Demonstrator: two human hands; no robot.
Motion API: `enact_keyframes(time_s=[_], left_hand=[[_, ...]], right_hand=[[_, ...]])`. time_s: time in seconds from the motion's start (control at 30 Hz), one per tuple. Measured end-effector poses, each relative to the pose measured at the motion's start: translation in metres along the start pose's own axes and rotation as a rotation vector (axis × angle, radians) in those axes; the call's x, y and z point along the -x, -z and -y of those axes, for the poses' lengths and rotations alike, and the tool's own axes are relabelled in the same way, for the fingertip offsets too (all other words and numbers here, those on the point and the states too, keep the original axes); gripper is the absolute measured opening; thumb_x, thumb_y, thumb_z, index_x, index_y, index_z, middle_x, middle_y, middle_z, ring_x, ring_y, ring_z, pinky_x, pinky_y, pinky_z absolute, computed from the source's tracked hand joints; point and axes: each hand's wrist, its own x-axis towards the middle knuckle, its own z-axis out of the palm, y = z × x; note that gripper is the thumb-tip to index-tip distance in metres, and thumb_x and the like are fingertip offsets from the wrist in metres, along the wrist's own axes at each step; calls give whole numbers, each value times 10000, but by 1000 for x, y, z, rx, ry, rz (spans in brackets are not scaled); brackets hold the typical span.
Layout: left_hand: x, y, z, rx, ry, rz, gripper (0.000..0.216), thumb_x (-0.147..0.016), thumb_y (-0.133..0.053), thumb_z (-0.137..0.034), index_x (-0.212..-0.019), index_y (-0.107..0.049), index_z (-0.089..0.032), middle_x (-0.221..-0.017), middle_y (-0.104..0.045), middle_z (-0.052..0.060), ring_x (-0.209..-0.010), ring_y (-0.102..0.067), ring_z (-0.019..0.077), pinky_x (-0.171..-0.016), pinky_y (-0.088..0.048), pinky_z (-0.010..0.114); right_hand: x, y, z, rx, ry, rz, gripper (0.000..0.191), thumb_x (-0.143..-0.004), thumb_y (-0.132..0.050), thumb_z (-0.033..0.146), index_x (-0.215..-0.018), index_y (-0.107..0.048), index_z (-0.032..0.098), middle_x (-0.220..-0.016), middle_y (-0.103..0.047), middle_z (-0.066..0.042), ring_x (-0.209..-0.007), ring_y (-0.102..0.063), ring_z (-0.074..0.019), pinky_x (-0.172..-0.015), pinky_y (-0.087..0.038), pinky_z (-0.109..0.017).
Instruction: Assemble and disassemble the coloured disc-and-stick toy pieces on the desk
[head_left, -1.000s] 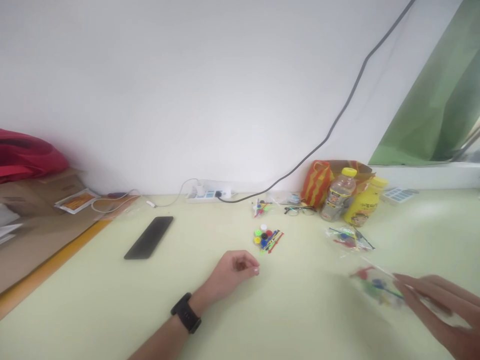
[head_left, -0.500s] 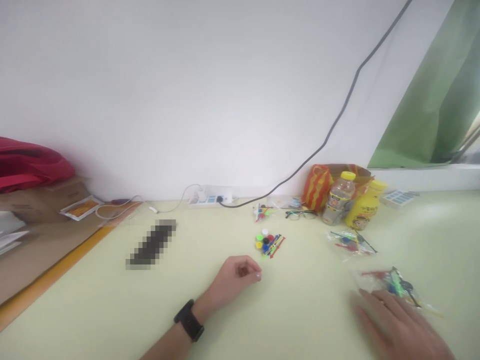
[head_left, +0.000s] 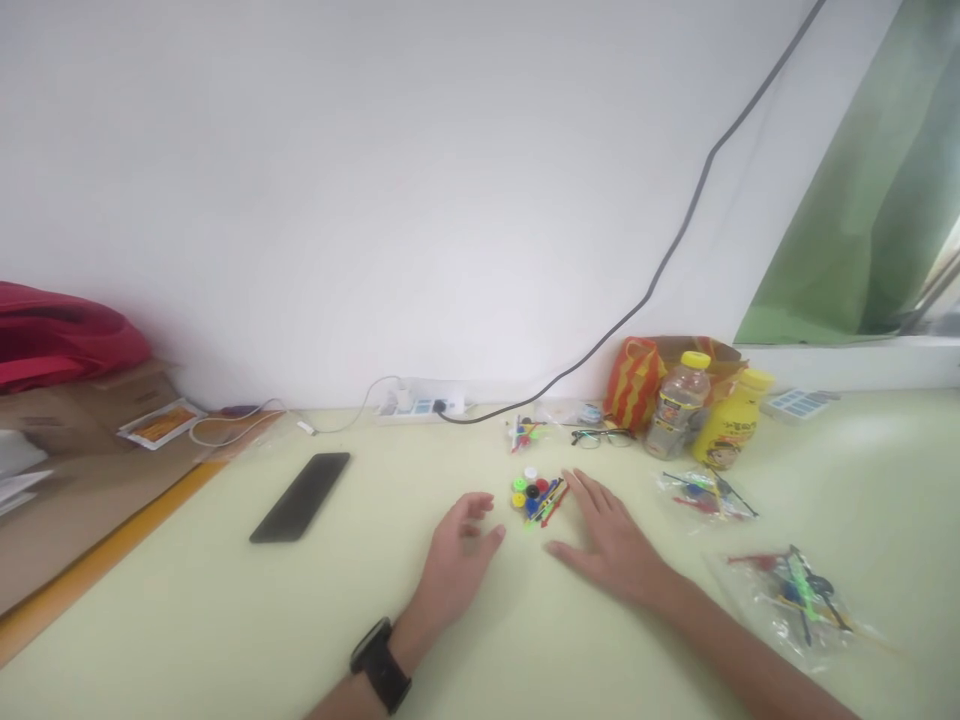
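Observation:
A small heap of coloured plastic discs and sticks (head_left: 537, 496) lies in the middle of the pale green table (head_left: 225, 620). My left hand (head_left: 457, 560), with a black watch on the wrist, rests just left of the heap, fingers loosely apart and holding nothing. My right hand (head_left: 611, 540) lies flat with fingers stretched out, its fingertips right beside the heap's right edge. A clear bag of coloured pieces (head_left: 795, 595) lies on the table to the right of my right arm, free of either hand.
A black phone (head_left: 301, 497) lies to the left. Along the wall stand a power strip (head_left: 420, 405), glasses (head_left: 596, 437), an orange bag (head_left: 634, 380), a clear bottle (head_left: 675, 405) and a yellow bottle (head_left: 727, 432). Two more bags of pieces (head_left: 705, 493) (head_left: 525, 432) lie near them.
My right hand let go of the clear bag at the right and moved left to the heap. My left hand opened from a loose curl and shifted slightly forward.

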Motion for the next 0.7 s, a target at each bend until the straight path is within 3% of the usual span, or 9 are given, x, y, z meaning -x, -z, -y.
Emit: enact_keyframes(time_s=[0.07,0.13,0.2,0.27,0.37,0.5,0.6,0.7], left_hand=[[2,0,0,-40,15,-48,416,-889,-677,-411,-1255,-611,-224,-1373,-613,124,-1258,-570,297,-1054,-467,449],[4,0,-1,-77,40,-71,522,-901,-668,-464,-1357,-564,-232,-1478,-542,138,-1327,-529,328,-1114,-425,504],[6,1,-2,-108,52,-68,602,-923,-638,-506,-1442,-511,-229,-1530,-493,151,-1387,-480,347,-1160,-380,540],[7,2,-4,-130,49,-28,626,-953,-596,-516,-1490,-478,-217,-1550,-475,156,-1440,-430,342,-1206,-328,547],[9,4,-7,-152,-3,90,566,-983,-558,-487,-1479,-520,-218,-1529,-516,145,-1437,-448,320,-1236,-310,527],[14,7,-11,-225,-117,252,482,-974,-582,-467,-1410,-622,-266,-1484,-586,104,-1418,-480,317,-1242,-329,501],[16,9,-12,-256,-164,318,568,-918,-675,-435,-1461,-584,-299,-1505,-575,84,-1424,-477,323,-1236,-348,486],[13,9,-10,-222,-187,307,464,-932,-643,-331,-1395,-631,-292,-1437,-628,87,-1340,-560,299,-1182,-419,457]], right_hand=[[-27,-3,10,-10,-13,16,930,-911,-549,710,-1661,-212,275,-1702,-262,-133,-1549,-260,-349,-1239,-253,-567],[-43,-7,25,-27,61,55,858,-900,-568,718,-1616,-347,302,-1683,-312,-124,-1534,-280,-364,-1245,-211,-590],[-47,-11,45,-80,173,85,724,-917,-575,683,-1520,-504,288,-1609,-439,-121,-1498,-338,-348,-1246,-231,-565],[-39,-15,63,-138,262,111,625,-966,-533,618,-1473,-558,253,-1588,-465,-132,-1489,-345,-347,-1233,-280,-547],[-14,-16,79,-220,357,121,675,-924,-622,579,-1505,-525,251,-1590,-467,-120,-1483,-361,-343,-1251,-276,-528],[13,-9,75,-301,392,132,785,-859,-725,480,-1553,-460,226,-1578,-484,-134,-1458,-416,-327,-1252,-304,-495],[21,-2,59,-366,336,166,824,-843,-744,438,-1572,-425,224,-1580,-478,-141,-1460,-420,-321,-1238,-337,-472],[21,3,45,-439,214,191,901,-839,-753,450,-1613,-342,242,-1584,-461,-143,-1446,-435,-314,-1206,-376,-466]])
